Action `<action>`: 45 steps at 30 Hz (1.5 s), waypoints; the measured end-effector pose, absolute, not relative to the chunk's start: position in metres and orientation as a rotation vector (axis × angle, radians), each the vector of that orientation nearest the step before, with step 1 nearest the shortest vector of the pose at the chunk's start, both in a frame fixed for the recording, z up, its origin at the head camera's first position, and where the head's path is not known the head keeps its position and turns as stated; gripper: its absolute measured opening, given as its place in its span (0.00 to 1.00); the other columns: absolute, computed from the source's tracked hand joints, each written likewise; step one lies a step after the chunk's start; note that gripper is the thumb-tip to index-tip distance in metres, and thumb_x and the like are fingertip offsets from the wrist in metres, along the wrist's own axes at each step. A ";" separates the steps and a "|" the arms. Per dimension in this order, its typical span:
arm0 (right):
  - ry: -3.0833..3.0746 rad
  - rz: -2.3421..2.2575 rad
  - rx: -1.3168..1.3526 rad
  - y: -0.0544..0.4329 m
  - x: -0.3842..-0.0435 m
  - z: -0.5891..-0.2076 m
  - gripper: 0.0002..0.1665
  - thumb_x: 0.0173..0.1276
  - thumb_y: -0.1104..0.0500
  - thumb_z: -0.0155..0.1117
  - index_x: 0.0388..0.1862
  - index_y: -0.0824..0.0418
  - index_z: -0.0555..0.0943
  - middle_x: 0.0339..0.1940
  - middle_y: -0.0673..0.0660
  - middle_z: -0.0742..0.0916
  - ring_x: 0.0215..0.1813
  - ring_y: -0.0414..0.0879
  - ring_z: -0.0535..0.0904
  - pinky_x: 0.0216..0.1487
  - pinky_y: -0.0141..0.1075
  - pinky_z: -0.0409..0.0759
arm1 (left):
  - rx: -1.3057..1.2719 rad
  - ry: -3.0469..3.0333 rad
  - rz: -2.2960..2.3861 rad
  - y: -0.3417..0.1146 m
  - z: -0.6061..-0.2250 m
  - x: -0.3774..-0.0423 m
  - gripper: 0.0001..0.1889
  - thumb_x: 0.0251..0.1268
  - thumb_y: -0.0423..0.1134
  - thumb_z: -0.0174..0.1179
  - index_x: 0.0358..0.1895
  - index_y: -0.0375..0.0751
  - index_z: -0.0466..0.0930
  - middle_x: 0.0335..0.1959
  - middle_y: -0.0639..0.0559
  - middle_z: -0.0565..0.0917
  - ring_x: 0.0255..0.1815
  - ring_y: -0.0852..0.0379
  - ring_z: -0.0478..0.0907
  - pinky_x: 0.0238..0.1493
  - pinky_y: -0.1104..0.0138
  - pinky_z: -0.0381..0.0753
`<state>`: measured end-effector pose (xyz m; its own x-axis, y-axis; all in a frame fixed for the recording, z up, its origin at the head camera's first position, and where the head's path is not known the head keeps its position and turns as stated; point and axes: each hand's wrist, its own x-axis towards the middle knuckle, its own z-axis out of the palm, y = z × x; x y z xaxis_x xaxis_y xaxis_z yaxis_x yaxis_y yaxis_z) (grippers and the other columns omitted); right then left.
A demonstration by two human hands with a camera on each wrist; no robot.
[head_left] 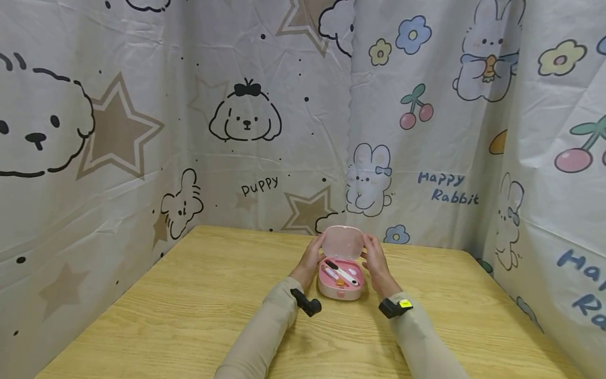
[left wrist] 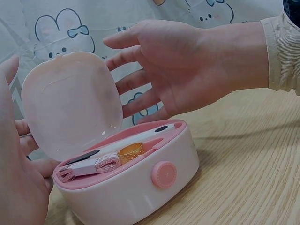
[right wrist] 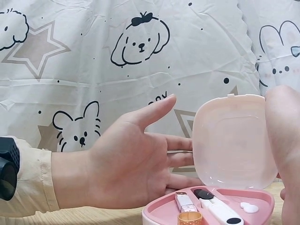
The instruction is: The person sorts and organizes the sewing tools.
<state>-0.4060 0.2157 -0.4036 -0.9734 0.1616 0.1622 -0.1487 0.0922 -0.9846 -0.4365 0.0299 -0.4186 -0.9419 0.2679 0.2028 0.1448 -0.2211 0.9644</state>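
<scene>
A small white-and-pink box (head_left: 341,292) stands on the table with its translucent pink lid (head_left: 342,243) raised upright. My left hand (head_left: 310,258) is at the lid's left edge, fingers extended and their tips behind it. On the other side my right hand (head_left: 376,260) has its fingers spread, with tips at the lid's right edge. Inside the pink tray lie a white tool with a black end (right wrist: 218,208), a gold thimble (left wrist: 131,152), a folded paper-like strip (left wrist: 89,167) and a small white piece (right wrist: 249,207). A round pink button (left wrist: 164,175) marks the box's front.
The light wooden table (head_left: 213,316) reaches back to hanging curtains (head_left: 265,173) printed with puppies, rabbits and stars. Black cameras sit on both wrists, the left wrist camera (head_left: 305,302) close to the box's left side.
</scene>
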 end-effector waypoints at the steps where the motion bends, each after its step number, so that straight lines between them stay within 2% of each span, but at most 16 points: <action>1: -2.134 1.976 -0.016 0.216 -0.406 -0.404 0.35 0.86 0.39 0.39 0.78 0.61 0.60 0.77 0.68 0.67 0.74 0.70 0.65 0.72 0.65 0.59 | 0.509 1.907 2.342 0.030 -0.418 -0.436 0.36 0.82 0.59 0.44 0.79 0.35 0.61 0.78 0.36 0.61 0.75 0.34 0.64 0.74 0.47 0.62; 6: -2.134 1.960 -0.021 0.215 -0.405 -0.403 0.36 0.86 0.38 0.39 0.78 0.61 0.60 0.78 0.68 0.66 0.74 0.71 0.64 0.72 0.66 0.58 | 0.480 1.932 2.333 0.030 -0.418 -0.436 0.35 0.81 0.61 0.44 0.76 0.37 0.64 0.77 0.39 0.63 0.75 0.35 0.63 0.75 0.48 0.60; 10: -2.149 1.942 -0.022 0.212 -0.405 -0.402 0.41 0.84 0.34 0.39 0.80 0.62 0.59 0.79 0.67 0.64 0.75 0.71 0.64 0.72 0.67 0.57 | 0.500 1.912 2.374 0.032 -0.418 -0.436 0.33 0.83 0.57 0.43 0.75 0.34 0.63 0.74 0.38 0.64 0.75 0.37 0.62 0.73 0.48 0.63; 15: -2.169 1.926 -0.022 0.209 -0.404 -0.399 0.43 0.84 0.34 0.37 0.82 0.63 0.58 0.81 0.68 0.62 0.76 0.72 0.62 0.72 0.68 0.56 | 0.530 1.897 2.395 0.034 -0.418 -0.434 0.31 0.84 0.54 0.42 0.74 0.32 0.62 0.74 0.36 0.64 0.75 0.37 0.63 0.73 0.48 0.63; 20: -2.161 1.903 -0.035 0.207 -0.404 -0.395 0.44 0.84 0.33 0.38 0.80 0.66 0.60 0.79 0.70 0.65 0.75 0.71 0.62 0.72 0.67 0.58 | 0.553 1.906 2.384 0.034 -0.416 -0.434 0.32 0.84 0.56 0.43 0.75 0.32 0.63 0.74 0.37 0.66 0.75 0.39 0.63 0.74 0.49 0.62; 25: -2.151 1.894 -0.050 0.205 -0.403 -0.393 0.42 0.84 0.34 0.40 0.75 0.68 0.64 0.75 0.70 0.69 0.74 0.69 0.64 0.71 0.65 0.60 | 0.526 1.940 2.383 0.035 -0.416 -0.435 0.29 0.83 0.55 0.46 0.67 0.31 0.67 0.65 0.38 0.73 0.71 0.40 0.68 0.73 0.48 0.63; 31: -2.156 1.932 -0.082 0.206 -0.403 -0.395 0.42 0.83 0.34 0.43 0.74 0.68 0.65 0.77 0.70 0.67 0.76 0.69 0.61 0.73 0.67 0.58 | 0.477 2.002 2.380 0.036 -0.416 -0.433 0.23 0.83 0.53 0.48 0.57 0.33 0.70 0.56 0.40 0.76 0.66 0.41 0.71 0.72 0.47 0.64; 45: -2.076 2.083 -0.051 0.208 -0.402 -0.398 0.35 0.85 0.41 0.46 0.71 0.69 0.66 0.79 0.69 0.64 0.77 0.74 0.58 0.74 0.69 0.51 | 0.470 2.028 2.381 0.035 -0.417 -0.432 0.24 0.83 0.55 0.47 0.57 0.34 0.70 0.56 0.40 0.77 0.65 0.41 0.73 0.72 0.45 0.64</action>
